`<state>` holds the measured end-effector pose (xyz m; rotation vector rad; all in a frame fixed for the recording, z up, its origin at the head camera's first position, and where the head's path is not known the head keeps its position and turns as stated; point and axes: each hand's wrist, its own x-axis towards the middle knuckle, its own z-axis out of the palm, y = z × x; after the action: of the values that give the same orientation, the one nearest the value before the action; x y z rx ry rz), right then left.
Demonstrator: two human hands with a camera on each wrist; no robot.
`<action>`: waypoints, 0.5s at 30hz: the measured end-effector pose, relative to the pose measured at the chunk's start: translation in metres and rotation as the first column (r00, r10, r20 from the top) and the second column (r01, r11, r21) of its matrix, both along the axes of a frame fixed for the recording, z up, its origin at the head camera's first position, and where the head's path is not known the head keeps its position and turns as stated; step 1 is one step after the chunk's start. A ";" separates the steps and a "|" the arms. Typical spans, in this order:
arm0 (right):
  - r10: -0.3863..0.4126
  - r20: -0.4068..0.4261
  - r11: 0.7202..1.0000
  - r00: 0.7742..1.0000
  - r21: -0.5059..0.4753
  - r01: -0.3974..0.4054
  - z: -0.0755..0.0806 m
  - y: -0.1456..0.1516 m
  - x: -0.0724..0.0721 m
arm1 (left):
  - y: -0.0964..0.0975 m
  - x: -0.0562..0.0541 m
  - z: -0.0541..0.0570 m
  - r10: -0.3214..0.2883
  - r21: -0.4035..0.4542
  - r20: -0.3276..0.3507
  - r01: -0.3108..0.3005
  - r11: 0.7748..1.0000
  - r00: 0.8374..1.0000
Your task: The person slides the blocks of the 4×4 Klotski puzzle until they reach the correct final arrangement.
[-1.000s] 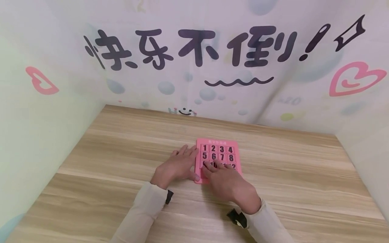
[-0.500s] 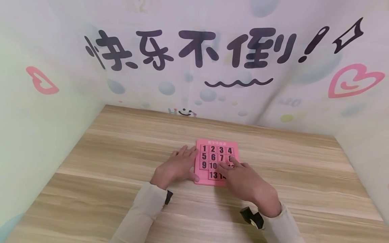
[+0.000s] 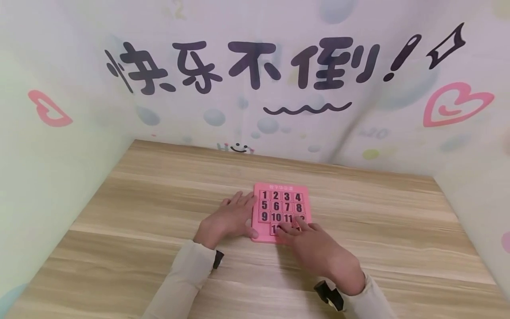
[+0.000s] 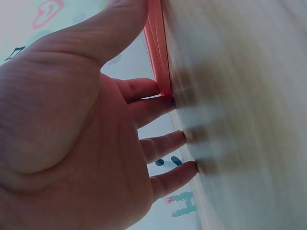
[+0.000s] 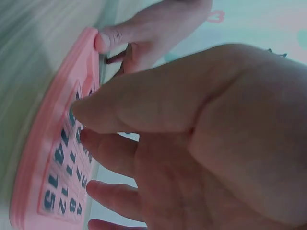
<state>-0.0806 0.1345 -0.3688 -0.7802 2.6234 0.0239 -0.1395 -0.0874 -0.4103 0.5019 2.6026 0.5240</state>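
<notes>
A pink number slide puzzle [image 3: 300, 188] lies on the table, with a gap at its near-left corner. Its upper rows show 1 to 11 in order; the 12 is partly covered. Beside its left edge, my left hand [image 3: 229, 220] has its fingers spread, the thumb at the near-left corner. In the left wrist view, those fingertips [image 4: 180, 136] rest on the table and along the puzzle's edge [image 4: 157, 48]. My right hand [image 3: 318, 248] reaches over the bottom row, thumb at the 13 tile [image 3: 274, 229] and extended fingers over the tiles to its right.
The wood-grain table [image 3: 151, 195] extends around the puzzle on all sides. A white printed backdrop [image 3: 199, 128] with large black characters stands at the back, and a pale wall [image 3: 48, 168] borders the left side.
My right hand first moved right across the puzzle, uncovering the 9, 10 and 13 tiles, then came back slightly left and nearer, onto the bottom row. The left hand stays at the edge.
</notes>
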 end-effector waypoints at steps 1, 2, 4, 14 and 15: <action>0.002 -0.003 1.000 1.000 0.003 -0.002 -0.001 -0.002 0.001 | 0.000 0.000 0.000 0.002 0.003 0.000 -0.002 1.000 1.000; 0.001 -0.004 1.000 1.000 0.012 -0.001 -0.001 -0.004 0.001 | -0.001 0.000 0.000 0.003 0.006 0.001 -0.003 1.000 1.000; -0.005 -0.008 1.000 1.000 0.029 0.006 -0.003 -0.006 0.003 | -0.001 0.000 0.000 0.005 0.010 0.001 -0.005 1.000 1.000; 0.007 -0.050 0.997 0.999 0.079 -0.003 -0.006 -0.012 0.005 | -0.001 0.000 -0.001 -0.007 -0.006 0.009 0.007 1.000 1.000; 0.010 -0.057 0.997 0.998 0.079 -0.005 -0.006 -0.013 0.005 | -0.001 0.000 -0.001 -0.009 -0.006 0.008 0.009 1.000 1.000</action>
<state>-0.0755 0.1215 -0.3745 -0.7733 2.6559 0.1537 -0.1400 -0.0884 -0.4111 0.5085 2.5928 0.5137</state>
